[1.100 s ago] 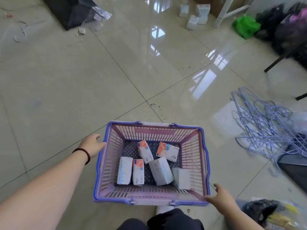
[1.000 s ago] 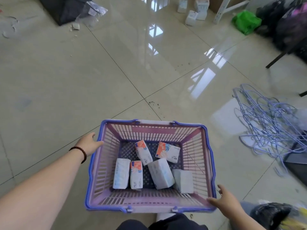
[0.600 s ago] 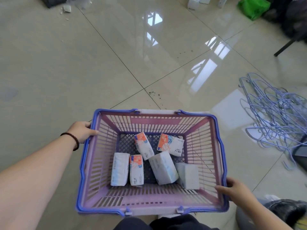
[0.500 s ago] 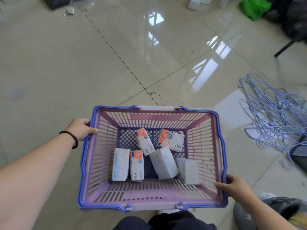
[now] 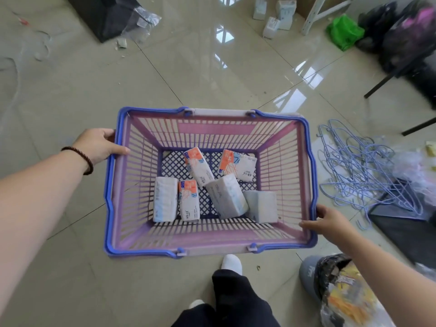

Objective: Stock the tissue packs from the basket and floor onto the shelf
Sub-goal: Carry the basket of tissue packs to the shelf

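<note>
Basket [image 5: 210, 241] now higher and closer to camera than before, both hands shifted from touching its sides to gripping the blue rim. Tiled floor [image 5: 70, 90] beneath. Pile of purple hangers [image 5: 363, 168] to the right. Left hand [image 5: 99, 145] grips left rim, thumb curled over inside; right hand [image 5: 328, 220] grips right rim near the front corner. Six tissue packs [image 5: 226, 197] lie loose on basket bottom; more packs [image 5: 276, 17] on floor far ahead.
</note>
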